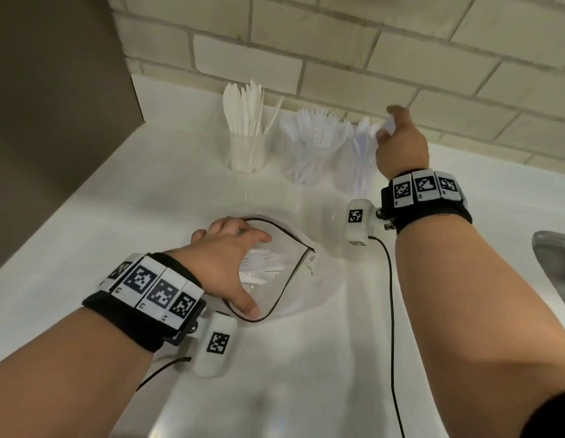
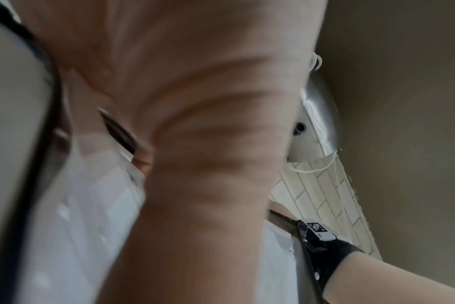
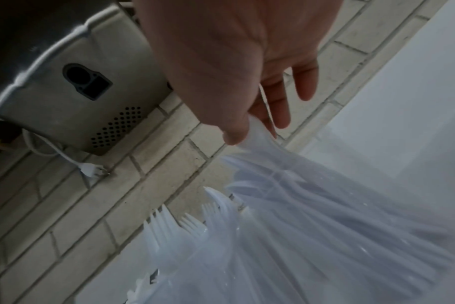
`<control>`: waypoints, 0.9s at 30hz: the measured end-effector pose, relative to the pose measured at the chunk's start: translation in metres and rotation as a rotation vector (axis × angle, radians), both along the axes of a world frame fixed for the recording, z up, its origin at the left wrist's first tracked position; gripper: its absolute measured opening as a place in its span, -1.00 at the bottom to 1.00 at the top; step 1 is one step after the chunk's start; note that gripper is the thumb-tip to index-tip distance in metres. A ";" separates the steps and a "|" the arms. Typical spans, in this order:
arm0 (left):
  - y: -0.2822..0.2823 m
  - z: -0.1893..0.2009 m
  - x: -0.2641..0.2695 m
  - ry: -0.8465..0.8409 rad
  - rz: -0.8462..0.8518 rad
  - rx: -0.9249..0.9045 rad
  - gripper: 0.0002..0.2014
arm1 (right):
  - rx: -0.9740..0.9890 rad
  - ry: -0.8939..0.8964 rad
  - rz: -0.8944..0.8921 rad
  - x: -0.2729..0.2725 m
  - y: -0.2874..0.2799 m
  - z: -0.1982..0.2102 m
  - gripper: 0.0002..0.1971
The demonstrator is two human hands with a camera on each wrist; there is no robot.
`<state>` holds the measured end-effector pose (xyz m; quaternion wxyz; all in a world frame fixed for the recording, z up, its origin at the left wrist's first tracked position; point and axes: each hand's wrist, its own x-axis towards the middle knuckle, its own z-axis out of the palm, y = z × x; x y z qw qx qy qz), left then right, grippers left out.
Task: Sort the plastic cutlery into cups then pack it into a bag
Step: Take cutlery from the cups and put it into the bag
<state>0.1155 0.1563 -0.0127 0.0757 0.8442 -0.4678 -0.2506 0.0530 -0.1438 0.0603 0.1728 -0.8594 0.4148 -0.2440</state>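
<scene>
On counter, three cutlery cups, one bag, two hands.

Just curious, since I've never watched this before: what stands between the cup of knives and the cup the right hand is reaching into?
In the head view, a clear cup of forks stands between the cup of knives and the cup of spoons, where the right hand pinches a spoon.

Pretty much everything's white here: white table, and white plastic knives, forks and spoons in see-through cups. The clear bag under the left hand has a thin black rim. Wall past the right hand is beige brick with darker grout. Both wristbands are black with black-and-white square marker patterns.
</scene>
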 end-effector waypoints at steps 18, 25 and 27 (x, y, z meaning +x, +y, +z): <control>0.008 0.005 -0.011 -0.084 0.046 -0.035 0.16 | 0.117 0.459 0.742 -0.017 0.190 -0.009 -0.83; 0.026 0.016 -0.010 -0.166 0.143 0.083 -0.39 | -0.020 0.930 0.754 -0.027 0.194 -0.043 -0.18; 0.030 0.015 -0.010 -0.179 0.119 0.149 -0.29 | -0.030 0.981 0.732 -0.026 0.194 -0.048 -0.12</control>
